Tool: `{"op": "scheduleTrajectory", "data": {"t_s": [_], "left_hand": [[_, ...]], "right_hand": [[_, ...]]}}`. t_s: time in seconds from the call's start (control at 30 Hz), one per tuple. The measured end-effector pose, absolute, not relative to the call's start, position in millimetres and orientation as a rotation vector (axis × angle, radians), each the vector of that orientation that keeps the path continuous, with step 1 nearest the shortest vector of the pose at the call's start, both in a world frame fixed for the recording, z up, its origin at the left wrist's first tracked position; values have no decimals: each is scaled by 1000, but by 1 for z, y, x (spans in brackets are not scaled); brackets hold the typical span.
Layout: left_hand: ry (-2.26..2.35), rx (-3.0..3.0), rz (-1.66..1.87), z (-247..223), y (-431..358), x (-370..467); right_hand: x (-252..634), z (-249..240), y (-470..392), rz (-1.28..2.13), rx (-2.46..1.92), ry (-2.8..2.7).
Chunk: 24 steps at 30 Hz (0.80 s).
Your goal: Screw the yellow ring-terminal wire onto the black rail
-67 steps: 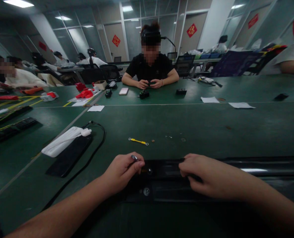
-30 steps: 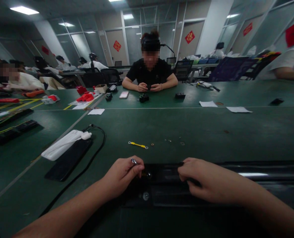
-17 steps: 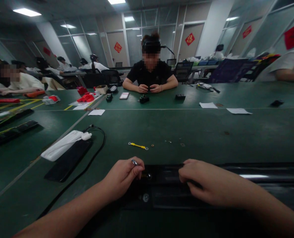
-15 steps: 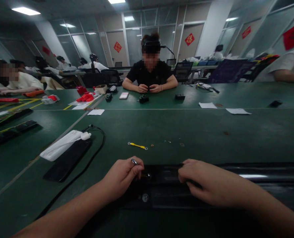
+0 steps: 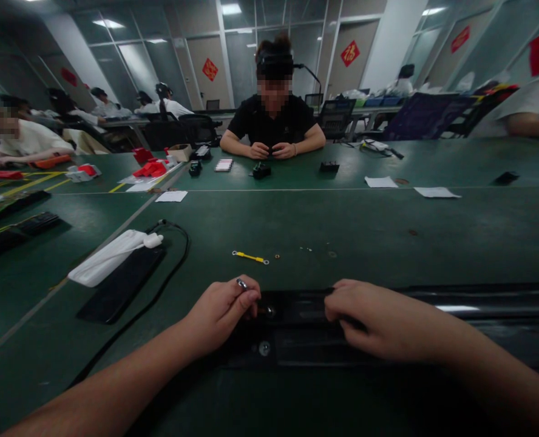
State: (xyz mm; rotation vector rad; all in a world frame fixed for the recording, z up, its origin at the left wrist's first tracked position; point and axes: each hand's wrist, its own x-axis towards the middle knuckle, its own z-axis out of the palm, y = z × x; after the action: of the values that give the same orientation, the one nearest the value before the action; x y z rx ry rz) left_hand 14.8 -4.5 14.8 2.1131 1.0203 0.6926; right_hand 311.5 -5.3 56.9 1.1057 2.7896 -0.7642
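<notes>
A long glossy black part [image 5: 306, 355] lies across the near side of the green table. At its left end my left hand [image 5: 228, 306] is closed, thumb against the fingers, beside a shiny round fastener [image 5: 269, 311]; what it pinches is too small to make out. A ring-like metal piece [image 5: 241, 284] shows on that hand. My right hand [image 5: 365, 315] rests curled over the part's upper edge, and its fingertips are hidden. Nearer to me a screw head [image 5: 264, 348] sits in the part. Beyond my left hand lies a yellow wire with ring ends [image 5: 250, 257], next to a small brass-coloured ring [image 5: 277, 256].
On the left are a black slab [image 5: 121, 285], a white pouch [image 5: 108, 258] and a black cable [image 5: 160, 291]. Across the table [image 5: 365, 227] a person [image 5: 274, 124] sits with both hands together near small black parts [image 5: 261, 170]. Paper pieces [image 5: 436, 192] lie further back.
The camera view has shifted slightly, so the scene sits higher in the picture. Both hands keep nearly the same pose and place on the black part.
</notes>
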Motion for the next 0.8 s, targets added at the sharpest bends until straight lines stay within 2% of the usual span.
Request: {"op": "scheduleTrajectory", "data": {"t_s": [0.8], "left_hand": [[1071, 2126, 609, 20, -3, 18]], "right_hand": [[313, 53, -5, -777, 1113, 2797]]}}
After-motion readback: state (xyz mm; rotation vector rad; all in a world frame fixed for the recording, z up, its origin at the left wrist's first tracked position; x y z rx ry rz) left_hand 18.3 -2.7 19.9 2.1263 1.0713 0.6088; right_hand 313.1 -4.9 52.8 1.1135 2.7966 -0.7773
